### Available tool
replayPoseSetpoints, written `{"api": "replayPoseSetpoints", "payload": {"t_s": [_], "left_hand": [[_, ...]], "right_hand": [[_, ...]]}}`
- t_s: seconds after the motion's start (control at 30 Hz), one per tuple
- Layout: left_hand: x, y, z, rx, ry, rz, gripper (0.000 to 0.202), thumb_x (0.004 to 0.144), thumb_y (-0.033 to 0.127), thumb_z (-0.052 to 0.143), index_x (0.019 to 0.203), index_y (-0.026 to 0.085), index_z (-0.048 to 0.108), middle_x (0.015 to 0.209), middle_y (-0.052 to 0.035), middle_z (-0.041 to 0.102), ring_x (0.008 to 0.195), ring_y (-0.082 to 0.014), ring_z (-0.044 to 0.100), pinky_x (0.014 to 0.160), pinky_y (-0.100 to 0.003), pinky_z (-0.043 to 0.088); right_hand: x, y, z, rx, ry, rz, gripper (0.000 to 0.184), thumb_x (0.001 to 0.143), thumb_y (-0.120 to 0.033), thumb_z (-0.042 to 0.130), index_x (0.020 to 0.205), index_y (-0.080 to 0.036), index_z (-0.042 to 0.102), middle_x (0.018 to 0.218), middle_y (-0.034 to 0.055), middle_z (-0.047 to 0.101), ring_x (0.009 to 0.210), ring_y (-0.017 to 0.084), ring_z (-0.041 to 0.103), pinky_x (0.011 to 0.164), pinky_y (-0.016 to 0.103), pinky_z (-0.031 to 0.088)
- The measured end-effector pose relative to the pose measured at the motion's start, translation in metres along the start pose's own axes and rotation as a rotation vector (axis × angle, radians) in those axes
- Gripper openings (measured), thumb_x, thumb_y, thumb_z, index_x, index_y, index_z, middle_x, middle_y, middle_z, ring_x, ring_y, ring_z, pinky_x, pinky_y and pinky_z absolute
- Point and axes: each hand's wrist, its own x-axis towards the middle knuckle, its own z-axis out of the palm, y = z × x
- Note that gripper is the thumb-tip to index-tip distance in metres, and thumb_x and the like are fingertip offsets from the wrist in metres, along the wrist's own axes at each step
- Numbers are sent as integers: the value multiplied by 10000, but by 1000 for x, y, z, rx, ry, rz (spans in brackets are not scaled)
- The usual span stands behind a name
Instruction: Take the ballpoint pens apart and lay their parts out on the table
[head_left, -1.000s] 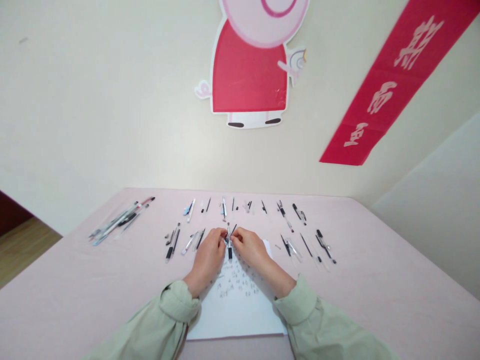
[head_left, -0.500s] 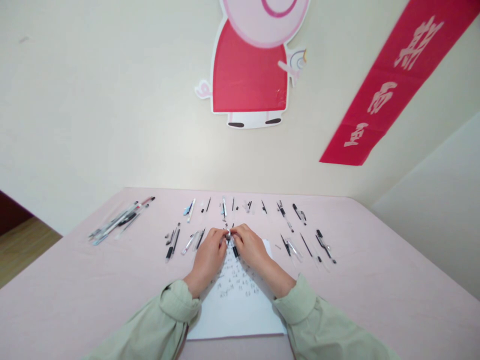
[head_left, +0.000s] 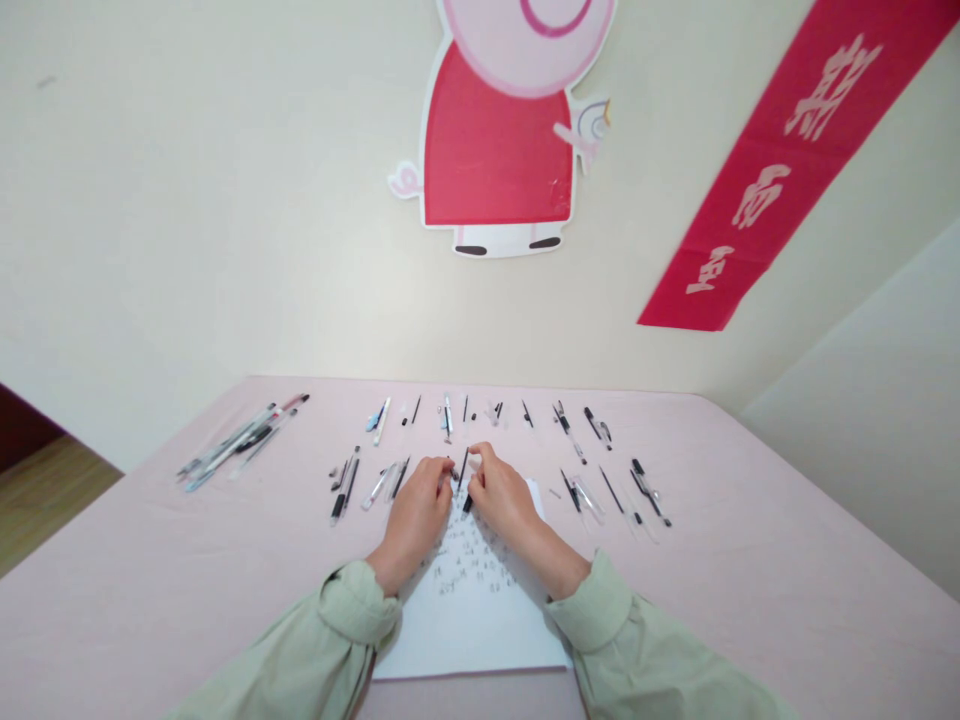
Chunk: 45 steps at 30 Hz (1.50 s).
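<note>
My left hand [head_left: 422,503] is closed, with thumb and index finger pinched at a small dark pen part [head_left: 454,475]. Just across from it, my right hand [head_left: 504,495] is closed around a pen barrel, of which only the black grip end [head_left: 468,504] shows below the fingers. A thin dark pen refill [head_left: 463,468] stands out in the gap between the two hands; whether a finger touches it I cannot tell. Both hands rest over the upper part of a white sheet [head_left: 472,640] with handwriting on it.
Taken-apart pens [head_left: 346,487] lie in small groups left of the hands, with more pen parts [head_left: 581,492] to the right. Another row [head_left: 525,413] runs along the back. A pile of pens [head_left: 244,440] lies far left on the pink-covered table [head_left: 750,600], which meets the wall.
My hands have drawn slightly apart at the fingertips. The pen barrel, earlier between both hands, is now mostly hidden in my right hand. The refill between them shows more fully.
</note>
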Motion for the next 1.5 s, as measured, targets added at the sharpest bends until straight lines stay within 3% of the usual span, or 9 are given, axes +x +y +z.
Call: {"api": "replayPoseSetpoints", "payload": {"t_s": [0.27,0.57,0.7,0.8,0.97,1.27,1.5], "left_hand": [[0,1,-1,-19,-18,-16,253,830,127,391,1022,185,545,987,-70,625,935,-207,592,849,-370,467],[0,2,-2,13,33,-13,216,819,107,382,946,187,537,885,-52,580,856,-203,570,787,-362,471],[11,-4,-2,100,66,-3,309,821,88,376,1081,178,516,1008,-81,547,922,-206,578,832,-350,455],[27,-5,-2,194,-26,-54,399,827,71,374,1185,210,482,1059,-81,523,834,-177,607,746,-287,447],[46,2,-1,435,-161,-141,249,888,157,364,1056,213,539,1013,-81,530,693,-176,589,595,-263,385],[32,10,-7,514,-133,-135,151,896,138,374,922,175,518,934,-84,537,732,-190,589,604,-276,381],[30,5,-9,431,-125,-102,228,903,152,373,1078,188,514,1061,-89,565,840,-188,611,653,-278,416]], "right_hand": [[3,4,1,52,42,-13,221,855,-174,462,1056,-235,530,994,32,622,856,165,589,697,248,381],[5,6,2,141,30,-70,176,833,-127,458,932,-232,560,945,14,635,870,158,578,760,251,399],[6,8,4,162,55,-63,148,840,-142,452,916,-230,544,932,12,618,850,159,568,755,254,397],[7,9,5,156,60,-54,150,840,-142,455,930,-228,539,946,12,611,840,157,569,751,258,394],[7,11,5,146,48,-87,178,846,-131,454,964,-221,551,1002,30,606,920,163,572,787,261,399],[8,14,8,136,56,-106,175,853,-140,464,971,-217,569,999,29,605,917,159,574,791,255,396],[7,14,8,138,61,-110,202,846,-130,461,981,-223,580,995,28,606,917,159,570,790,253,394]]}}
